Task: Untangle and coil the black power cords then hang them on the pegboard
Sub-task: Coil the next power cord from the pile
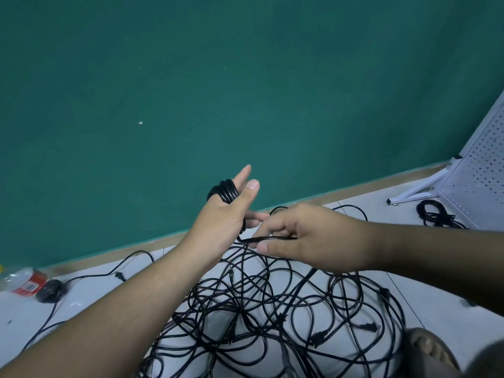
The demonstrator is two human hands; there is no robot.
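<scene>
A big tangle of black power cords (272, 304) lies on the pale floor in front of me. My left hand (223, 216) is raised above it, fingers stretched, with a coil of black cord (225, 192) wound around the fingers. My right hand (305, 236) pinches the free run of that cord (272, 238) just right of the left palm. The white pegboard (480, 181) leans on its stand at the far right. A coiled black cord (433, 214) lies on the floor at its foot.
A green wall (218, 91) with a wooden skirting fills the upper view. At the left lie a plastic bottle (24, 281) with a red label and a black adapter (50, 290) with its lead. A foot (428, 350) shows at lower right.
</scene>
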